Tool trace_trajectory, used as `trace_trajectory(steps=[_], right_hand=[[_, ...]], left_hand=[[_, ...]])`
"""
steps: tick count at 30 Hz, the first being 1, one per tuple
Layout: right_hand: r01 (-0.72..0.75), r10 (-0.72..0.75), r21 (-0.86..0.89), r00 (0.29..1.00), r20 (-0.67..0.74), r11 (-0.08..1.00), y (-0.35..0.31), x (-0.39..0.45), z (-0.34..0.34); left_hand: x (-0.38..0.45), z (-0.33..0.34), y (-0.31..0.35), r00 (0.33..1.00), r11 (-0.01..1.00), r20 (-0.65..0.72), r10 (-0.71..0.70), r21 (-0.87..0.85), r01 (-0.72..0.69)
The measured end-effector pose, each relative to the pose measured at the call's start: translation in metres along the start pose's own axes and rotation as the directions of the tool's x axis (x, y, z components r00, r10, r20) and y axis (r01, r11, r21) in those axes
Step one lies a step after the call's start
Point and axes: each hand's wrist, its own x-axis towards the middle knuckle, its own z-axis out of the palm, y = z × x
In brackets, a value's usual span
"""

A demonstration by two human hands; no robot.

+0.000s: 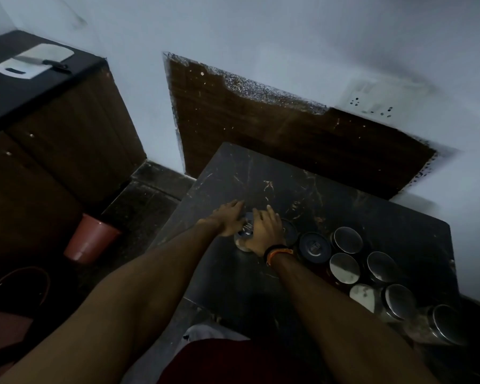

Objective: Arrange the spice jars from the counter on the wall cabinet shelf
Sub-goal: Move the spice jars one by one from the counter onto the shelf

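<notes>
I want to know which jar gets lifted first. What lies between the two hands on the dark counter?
In the head view, one jar with a metal lid sits between the left hand and right hand; both touch it.

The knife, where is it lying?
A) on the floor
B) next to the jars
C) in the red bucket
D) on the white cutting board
D: the knife lies across the white cutting board on the far counter, well apart from the jars and the hands.

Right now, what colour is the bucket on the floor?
The bucket is reddish-brown, shown in the head view, left of the counter.
</notes>
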Motion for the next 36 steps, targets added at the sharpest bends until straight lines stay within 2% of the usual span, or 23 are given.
trace_trajectory(steps=[12, 16, 19, 21, 22, 26, 29, 31, 33, 36], right_hand=[[-0.052, 0.052, -0.032, 0.998, -0.024, 0.998, -0.004, 0.013, 0.016], [-0.028, 0.03, 0.035, 0.998, -0.053, 0.999, -0.007, 0.007, 0.006], [-0.043, 0.046, 0.057, 0.997, -0.057, 0.997, -0.014, 0.004, -0.019], [-0.056, 0.06, 0.148, 0.998, -0.018, 0.987, -0.015, 0.004, -0.043], [-0.054, 0.057, 0.224, 0.998, -0.01, 0.973, -0.014, 0.004, -0.055], [0.015, 0.005, 0.494, 0.999, -0.04, 0.87, -0.002, -0.006, -0.098], [0.079, -0.038, 0.573, 0.996, -0.084, 0.815, 0.01, -0.016, -0.119], [0.121, -0.05, 0.651, 0.991, -0.127, 0.749, 0.018, -0.021, -0.128], [0.151, -0.054, 0.703, 0.986, -0.158, 0.695, 0.027, -0.026, -0.134], [0.176, -0.027, 0.779, 0.979, -0.2, 0.602, 0.042, -0.034, -0.139]], left_hand=[[-0.004, 0.006, -0.036, 0.993, 0.989, 0.069, -0.093, -0.113, 0.101], [-0.004, 0.003, -0.035, 0.999, 0.969, -0.012, -0.048, -0.241, 0.043], [-0.006, 0.001, -0.033, 0.984, 0.904, -0.166, -0.057, -0.426, -0.02], [-0.006, -0.001, -0.031, 0.964, 0.826, -0.238, -0.122, -0.563, -0.035], [-0.005, -0.004, -0.03, 0.96, 0.772, -0.232, -0.158, -0.635, -0.026], [-0.007, -0.014, -0.013, 0.973, 0.416, -0.01, -0.232, -0.905, 0.09], [-0.014, -0.013, 0.006, 0.982, 0.253, 0.15, -0.116, -0.951, 0.175], [-0.017, -0.011, 0.019, 0.978, 0.073, 0.208, 0.016, -0.976, 0.207], [-0.018, -0.011, 0.032, 0.969, -0.108, 0.217, 0.119, -0.967, 0.23], [-0.019, -0.008, 0.051, 0.967, -0.243, 0.191, 0.169, -0.943, 0.228]])
